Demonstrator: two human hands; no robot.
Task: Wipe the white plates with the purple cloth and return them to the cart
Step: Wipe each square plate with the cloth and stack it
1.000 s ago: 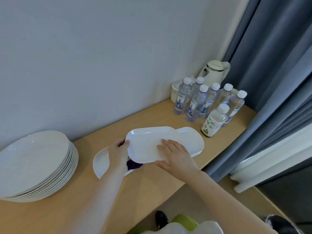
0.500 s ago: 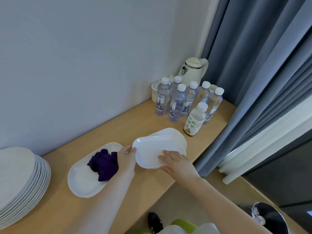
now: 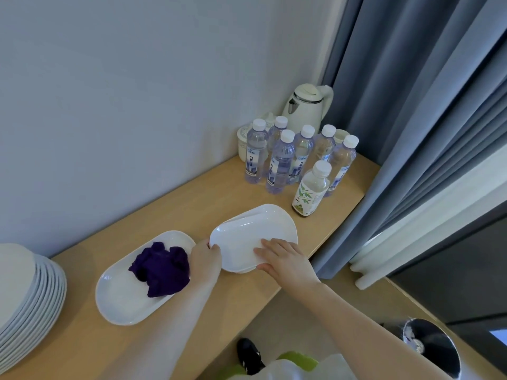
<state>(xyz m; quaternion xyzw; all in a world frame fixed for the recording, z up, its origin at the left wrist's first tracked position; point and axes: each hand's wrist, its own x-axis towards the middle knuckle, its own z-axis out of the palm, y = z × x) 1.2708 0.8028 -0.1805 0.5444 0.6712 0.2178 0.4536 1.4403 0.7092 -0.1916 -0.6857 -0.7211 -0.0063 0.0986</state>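
Left hand (image 3: 206, 258): grips the left end of the held plate (image 3: 255, 237), thumb on its rim.
Right hand (image 3: 285, 260): fingers spread flat on the same plate's upper face, thumb under its near edge, pinching it.
Held plate: white oblong; it sits on or just above a second like plate whose edge shows beneath it, near the bench's (image 3: 175, 198) front edge, towards its right end.
Cloth (image 3: 162, 270): purple, crumpled, lying in another oblong plate (image 3: 123, 297), just left of the left hand.
Oblong plate: flat on the bench, mid-length, between stack and held plate.
Stack (image 3: 24, 303): round white plates piled at the bench's left end.
Bottles (image 3: 279, 163): cluster standing upright at the far right corner.
Kettle (image 3: 306, 108): white, behind the bottles against the wall, beside the curtain (image 3: 411, 105).
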